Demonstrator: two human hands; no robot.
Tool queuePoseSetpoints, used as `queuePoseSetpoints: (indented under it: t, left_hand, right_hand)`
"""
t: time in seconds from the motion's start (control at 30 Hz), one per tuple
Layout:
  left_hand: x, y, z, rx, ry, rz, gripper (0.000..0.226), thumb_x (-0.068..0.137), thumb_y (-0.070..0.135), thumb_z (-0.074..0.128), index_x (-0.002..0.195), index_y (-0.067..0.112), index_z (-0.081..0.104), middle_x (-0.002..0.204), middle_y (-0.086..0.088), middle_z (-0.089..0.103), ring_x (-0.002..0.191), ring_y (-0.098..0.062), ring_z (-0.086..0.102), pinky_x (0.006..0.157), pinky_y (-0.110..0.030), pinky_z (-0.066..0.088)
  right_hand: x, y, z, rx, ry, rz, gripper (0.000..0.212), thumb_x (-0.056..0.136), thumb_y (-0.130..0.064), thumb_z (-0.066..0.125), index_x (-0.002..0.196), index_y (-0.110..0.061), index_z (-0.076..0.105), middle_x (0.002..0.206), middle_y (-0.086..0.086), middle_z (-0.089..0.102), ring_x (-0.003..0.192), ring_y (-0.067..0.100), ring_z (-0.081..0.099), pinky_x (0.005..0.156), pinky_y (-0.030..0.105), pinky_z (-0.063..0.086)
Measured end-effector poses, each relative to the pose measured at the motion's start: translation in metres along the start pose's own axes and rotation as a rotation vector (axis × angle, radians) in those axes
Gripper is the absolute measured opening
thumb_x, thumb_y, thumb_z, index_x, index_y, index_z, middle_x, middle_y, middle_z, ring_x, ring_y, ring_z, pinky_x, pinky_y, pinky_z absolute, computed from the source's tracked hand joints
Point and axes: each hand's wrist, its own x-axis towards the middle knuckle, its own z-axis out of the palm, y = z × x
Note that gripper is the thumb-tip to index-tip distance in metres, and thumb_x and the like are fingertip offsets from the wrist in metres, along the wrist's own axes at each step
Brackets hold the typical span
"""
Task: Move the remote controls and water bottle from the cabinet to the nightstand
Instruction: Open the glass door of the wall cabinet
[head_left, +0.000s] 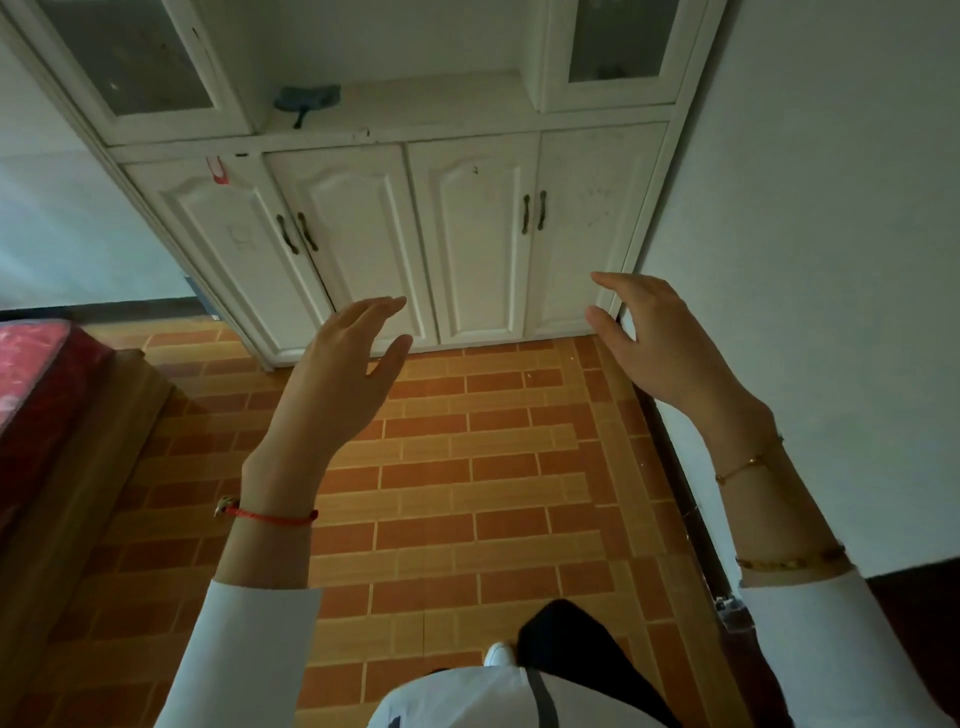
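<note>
A white cabinet stands ahead against the far wall, its lower doors all closed. On its open middle shelf lies only a blue cloth-like item. No remote control or water bottle shows anywhere. My left hand is raised in front of the lower doors, fingers apart and empty. My right hand is raised near the cabinet's right edge, also open with nothing in it. No nightstand is in view.
Glass-fronted upper doors flank the shelf. A bed with a red cover and wooden frame sits at the left. A white wall runs close on the right. Orange brick-pattern floor lies between me and the cabinet.
</note>
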Motion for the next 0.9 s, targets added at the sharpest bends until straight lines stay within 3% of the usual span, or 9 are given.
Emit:
queuePoseSetpoints:
  t: [0.23, 0.5, 0.7, 0.9]
  left_hand:
    - [0.097, -0.021, 0.034, -0.006, -0.043, 0.028, 0.047, 0.098, 0.035, 0.047, 0.142, 0.020, 0.045, 0.144, -0.002, 0.051, 0.135, -0.020, 0.045, 0.110, -0.034, 0.035]
    - [0.223, -0.024, 0.074, -0.025, -0.043, 0.025, 0.046, 0.099, 0.035, 0.047, 0.142, 0.021, 0.045, 0.144, 0.000, 0.050, 0.133, -0.020, 0.047, 0.109, -0.040, 0.040]
    - [0.325, -0.021, 0.087, -0.010, -0.002, 0.005, 0.046, 0.098, 0.035, 0.046, 0.142, 0.020, 0.045, 0.143, 0.000, 0.052, 0.130, -0.019, 0.049, 0.108, -0.037, 0.040]
    - [0.401, -0.028, 0.100, 0.000, 0.031, -0.033, 0.047, 0.098, 0.035, 0.046, 0.142, 0.018, 0.045, 0.143, -0.003, 0.052, 0.130, -0.021, 0.050, 0.109, -0.041, 0.041]
  right_hand:
    - [0.075, 0.043, 0.020, 0.005, -0.003, 0.067, 0.049, 0.098, -0.040, 0.044, 0.144, -0.022, 0.038, 0.147, 0.005, 0.042, 0.135, 0.020, 0.040, 0.100, 0.024, 0.029]
    - [0.198, 0.100, 0.036, 0.008, -0.036, 0.059, 0.050, 0.098, -0.041, 0.043, 0.144, -0.022, 0.038, 0.149, 0.003, 0.041, 0.138, 0.020, 0.037, 0.107, 0.032, 0.032]
    - [0.309, 0.131, 0.027, 0.028, -0.037, -0.007, 0.050, 0.099, -0.040, 0.042, 0.144, -0.021, 0.037, 0.148, 0.002, 0.042, 0.138, 0.017, 0.036, 0.107, 0.026, 0.027]
    - [0.401, 0.146, 0.026, 0.065, -0.037, -0.078, 0.048, 0.100, -0.037, 0.043, 0.144, -0.017, 0.039, 0.145, 0.004, 0.045, 0.138, 0.018, 0.036, 0.110, 0.030, 0.030]
